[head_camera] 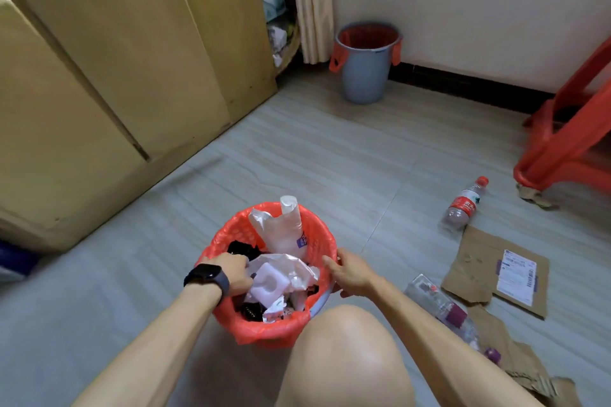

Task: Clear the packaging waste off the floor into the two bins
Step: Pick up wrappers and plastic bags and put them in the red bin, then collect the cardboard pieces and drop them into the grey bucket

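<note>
— Packaging waste [274, 311]: where does it lie?

— Much of it fills the near bin [231, 231], the one with the red liner, which stands on the floor [330, 158] in front of the person's knee [344, 340]. A white bottle [291, 225] stands upright in it, above crumpled white wrapping [297, 269] and dark wrappers [239, 249]. More lies to the right of that bin: a clear bottle [443, 304] with a purple label just beside it, a flat cardboard piece [476, 261] farther right, and a water bottle [463, 205] with a red cap beyond the cardboard. The far bin [365, 76], grey with a red liner, stands well beyond the near bin, at the wall.

— Any writing to read?

— None legible. The cardboard piece carries a white shipping label [517, 276] with a barcode and fine print, too small to make out. The water bottle's red label shows pale characters, blurred. The white bottle has a small purple patch, unreadable.

— And the fingers?

— The left hand [234, 274], a black watch [206, 277] on its wrist, reaches into the near bin from the left; its fingers are curled with the tips sunk in the white wrapping, and I cannot tell whether they pinch it or only push. The right hand [350, 273] holds the bin's right rim, fingers close together and bent over the top edge, thumb lower on the outside.
</note>
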Motion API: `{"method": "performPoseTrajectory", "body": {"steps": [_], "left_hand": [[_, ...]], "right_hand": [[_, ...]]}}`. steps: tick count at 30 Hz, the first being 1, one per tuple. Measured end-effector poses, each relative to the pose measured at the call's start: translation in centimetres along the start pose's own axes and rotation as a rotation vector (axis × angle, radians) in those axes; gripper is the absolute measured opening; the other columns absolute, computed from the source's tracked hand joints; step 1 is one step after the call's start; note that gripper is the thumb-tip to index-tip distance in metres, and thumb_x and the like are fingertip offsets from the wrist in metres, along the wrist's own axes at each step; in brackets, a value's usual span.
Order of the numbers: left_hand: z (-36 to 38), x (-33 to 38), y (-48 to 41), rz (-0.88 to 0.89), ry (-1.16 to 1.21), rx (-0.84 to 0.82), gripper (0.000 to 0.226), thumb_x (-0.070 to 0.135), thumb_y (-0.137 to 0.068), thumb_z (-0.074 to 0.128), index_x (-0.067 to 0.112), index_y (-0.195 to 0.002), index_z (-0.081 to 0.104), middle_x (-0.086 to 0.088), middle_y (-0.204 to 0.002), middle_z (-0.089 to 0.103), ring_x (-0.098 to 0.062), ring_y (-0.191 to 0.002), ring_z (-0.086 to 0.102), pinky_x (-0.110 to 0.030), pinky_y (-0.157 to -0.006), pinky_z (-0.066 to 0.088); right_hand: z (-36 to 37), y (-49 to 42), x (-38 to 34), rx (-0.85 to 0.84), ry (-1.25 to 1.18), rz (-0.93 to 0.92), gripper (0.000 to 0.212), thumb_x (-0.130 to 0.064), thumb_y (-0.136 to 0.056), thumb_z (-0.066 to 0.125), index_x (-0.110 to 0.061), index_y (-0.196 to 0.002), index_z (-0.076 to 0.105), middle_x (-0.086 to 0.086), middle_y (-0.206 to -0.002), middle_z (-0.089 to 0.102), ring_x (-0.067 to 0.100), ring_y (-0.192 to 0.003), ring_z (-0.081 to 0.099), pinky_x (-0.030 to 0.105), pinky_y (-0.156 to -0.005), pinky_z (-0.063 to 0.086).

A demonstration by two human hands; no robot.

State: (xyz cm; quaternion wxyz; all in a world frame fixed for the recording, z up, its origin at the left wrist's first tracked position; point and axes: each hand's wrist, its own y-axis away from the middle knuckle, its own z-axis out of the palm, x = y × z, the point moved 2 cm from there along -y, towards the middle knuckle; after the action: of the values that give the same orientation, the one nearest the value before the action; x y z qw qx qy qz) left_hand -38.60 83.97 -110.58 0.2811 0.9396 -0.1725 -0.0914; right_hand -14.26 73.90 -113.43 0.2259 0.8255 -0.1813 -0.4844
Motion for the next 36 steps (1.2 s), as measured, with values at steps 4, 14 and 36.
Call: {"method": "performPoseTrajectory", "body": {"steps": [4,14,36], "left_hand": [[-2.5,0.9,1.5,0.059,0.079,0.141,0.033,0.05,-0.083,0.048,0.031,-0.104,0.066,0.003,-0.107,0.072,-0.022,-0.098,0.066,-0.031,-0.076,0.052],[-10.0,14.4,1.2,0.373,0.205,0.322,0.037,0.049,-0.085,0.049,0.042,-0.118,0.064,0.015,-0.115,0.07,-0.016,-0.11,0.064,-0.034,-0.092,0.052],[-2.2,54.7,-25.6,0.632,-0.058,0.155,0.065,0.052,-0.091,0.056,0.05,-0.148,0.026,-0.012,-0.164,0.0,-0.044,-0.133,0.037,-0.052,-0.108,0.039]], "right_hand": [[-0.8,0.6,-0.8,-0.04,0.109,-0.057,0.029,-0.04,-0.1,0.052,-0.022,-0.121,0.058,0.001,-0.108,0.073,0.025,-0.086,0.074,0.025,-0.065,0.054],[-12.1,5.7,3.9,0.125,0.308,0.039,0.046,-0.041,-0.1,0.051,-0.024,-0.143,0.049,0.0,-0.133,0.065,0.022,-0.117,0.061,0.029,-0.099,0.046],[-7.0,1.2,32.7,0.309,0.486,0.127,0.078,-0.048,-0.053,0.073,-0.019,-0.12,0.049,0.005,-0.101,0.052,0.027,-0.087,0.052,0.038,-0.067,0.05]]}}
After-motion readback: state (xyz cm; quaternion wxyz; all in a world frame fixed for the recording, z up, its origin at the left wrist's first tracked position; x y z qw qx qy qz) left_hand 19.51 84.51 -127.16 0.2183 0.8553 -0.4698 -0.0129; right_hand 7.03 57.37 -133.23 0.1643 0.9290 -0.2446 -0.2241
